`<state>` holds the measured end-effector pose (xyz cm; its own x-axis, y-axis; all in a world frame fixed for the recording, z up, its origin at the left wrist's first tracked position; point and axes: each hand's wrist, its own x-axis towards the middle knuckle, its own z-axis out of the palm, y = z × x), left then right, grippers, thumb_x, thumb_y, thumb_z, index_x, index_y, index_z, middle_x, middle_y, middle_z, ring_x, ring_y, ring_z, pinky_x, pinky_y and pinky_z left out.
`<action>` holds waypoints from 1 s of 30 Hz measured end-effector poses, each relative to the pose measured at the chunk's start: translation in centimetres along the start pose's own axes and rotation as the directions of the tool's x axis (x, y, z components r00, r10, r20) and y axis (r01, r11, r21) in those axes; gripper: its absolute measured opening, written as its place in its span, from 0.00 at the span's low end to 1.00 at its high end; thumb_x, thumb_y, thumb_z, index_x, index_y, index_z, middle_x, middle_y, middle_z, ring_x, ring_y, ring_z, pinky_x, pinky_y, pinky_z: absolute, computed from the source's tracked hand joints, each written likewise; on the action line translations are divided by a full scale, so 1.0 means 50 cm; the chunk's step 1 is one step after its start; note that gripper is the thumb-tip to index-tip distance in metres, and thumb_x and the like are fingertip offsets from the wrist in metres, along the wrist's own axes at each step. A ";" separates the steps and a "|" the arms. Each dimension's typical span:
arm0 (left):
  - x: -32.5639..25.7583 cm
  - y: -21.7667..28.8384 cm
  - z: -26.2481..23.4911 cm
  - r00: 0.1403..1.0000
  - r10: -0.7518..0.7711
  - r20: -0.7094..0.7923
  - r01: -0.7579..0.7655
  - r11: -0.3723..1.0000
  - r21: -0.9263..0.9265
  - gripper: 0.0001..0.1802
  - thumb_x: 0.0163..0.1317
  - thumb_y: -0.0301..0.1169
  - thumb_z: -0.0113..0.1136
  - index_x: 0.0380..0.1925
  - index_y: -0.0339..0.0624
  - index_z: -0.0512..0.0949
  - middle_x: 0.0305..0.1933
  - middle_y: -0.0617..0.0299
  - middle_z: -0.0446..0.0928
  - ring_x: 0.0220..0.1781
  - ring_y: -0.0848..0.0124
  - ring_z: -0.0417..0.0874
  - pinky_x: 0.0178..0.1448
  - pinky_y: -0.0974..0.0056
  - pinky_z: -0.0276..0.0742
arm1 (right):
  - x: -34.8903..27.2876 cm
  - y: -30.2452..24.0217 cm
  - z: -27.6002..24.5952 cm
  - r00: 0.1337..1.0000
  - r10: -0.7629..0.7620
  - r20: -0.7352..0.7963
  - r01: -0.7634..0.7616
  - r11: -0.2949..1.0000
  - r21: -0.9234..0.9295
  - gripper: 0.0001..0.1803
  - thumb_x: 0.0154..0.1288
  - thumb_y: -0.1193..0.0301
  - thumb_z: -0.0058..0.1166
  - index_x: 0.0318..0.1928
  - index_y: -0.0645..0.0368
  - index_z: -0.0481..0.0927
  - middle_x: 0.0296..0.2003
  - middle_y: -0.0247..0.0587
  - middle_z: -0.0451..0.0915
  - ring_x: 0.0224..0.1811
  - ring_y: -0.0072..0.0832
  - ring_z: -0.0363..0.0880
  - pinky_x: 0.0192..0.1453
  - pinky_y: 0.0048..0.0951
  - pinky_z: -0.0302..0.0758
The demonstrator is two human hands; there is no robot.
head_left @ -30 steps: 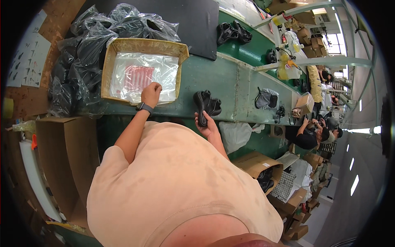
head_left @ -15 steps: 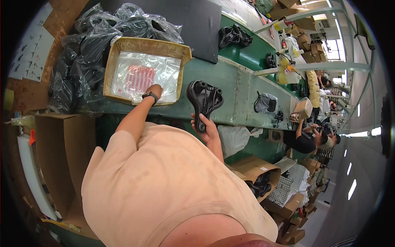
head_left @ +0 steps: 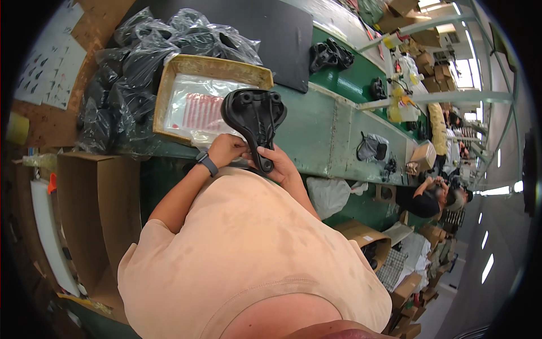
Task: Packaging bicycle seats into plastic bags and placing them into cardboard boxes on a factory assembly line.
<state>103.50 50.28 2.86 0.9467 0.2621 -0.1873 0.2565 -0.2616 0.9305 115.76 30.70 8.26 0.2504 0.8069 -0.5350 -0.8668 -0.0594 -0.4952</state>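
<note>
A black bicycle saddle (head_left: 255,121) is held underside up, its narrow nose toward me and its wide end over the right part of a yellow-brown tray (head_left: 162,101). My right hand (head_left: 276,164) is wrapped round the nose. Close beside it, my left hand (head_left: 226,149), with a dark watch on the wrist, has its fingers pinched together on a clear plastic bag (head_left: 204,139), which trails at the tray's near edge. Flat clear bags with red print (head_left: 203,111) lie in the tray, partly hidden by the saddle.
Saddles wrapped in clear plastic (head_left: 127,73) are heaped left of and behind the tray. More black saddles (head_left: 329,55) lie farther along the green bench (head_left: 316,130). A grey pouch (head_left: 371,147) is to the right. An upright cardboard box (head_left: 99,209) stands at left; co-workers (head_left: 423,200) are at far right.
My left hand has come out of the tray with clear plastic and moved to the saddle's nose. The saddle has shifted left and up, now overlapping the tray.
</note>
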 end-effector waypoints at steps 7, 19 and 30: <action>-0.094 -0.009 -0.068 0.995 -0.096 -0.036 0.039 0.674 -0.738 0.11 0.78 0.33 0.64 0.44 0.35 0.88 0.39 0.62 0.89 0.41 0.73 0.88 0.51 0.65 0.84 | 0.022 -0.016 0.011 1.000 -0.019 -0.003 0.018 0.990 -0.141 0.25 0.69 0.74 0.66 0.64 0.63 0.74 0.51 0.49 0.85 0.47 0.37 0.88 0.45 0.36 0.89; -0.133 0.084 -0.243 0.949 -0.247 -0.195 -0.041 0.516 -0.855 0.10 0.76 0.36 0.66 0.46 0.41 0.86 0.35 0.74 0.81 0.33 0.81 0.75 0.38 0.71 0.73 | -0.057 -0.065 0.058 0.953 -0.204 0.222 0.264 0.920 -0.289 0.34 0.59 0.74 0.73 0.66 0.62 0.75 0.50 0.45 0.82 0.49 0.38 0.84 0.53 0.40 0.84; -0.091 0.251 -0.104 0.878 0.429 0.210 -0.361 0.884 -0.296 0.09 0.70 0.30 0.71 0.42 0.33 0.88 0.34 0.53 0.88 0.36 0.66 0.88 0.44 0.61 0.81 | 0.001 0.038 0.021 0.682 -0.721 0.123 0.428 0.258 -0.866 0.62 0.52 0.80 0.76 0.85 0.55 0.53 0.58 0.43 0.84 0.57 0.42 0.86 0.62 0.43 0.84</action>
<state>101.37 50.66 17.02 0.9826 -0.0774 0.1689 -0.1731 -0.0510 0.9836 113.67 31.26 8.00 0.7427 0.6654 0.0758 0.2571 -0.1787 -0.9497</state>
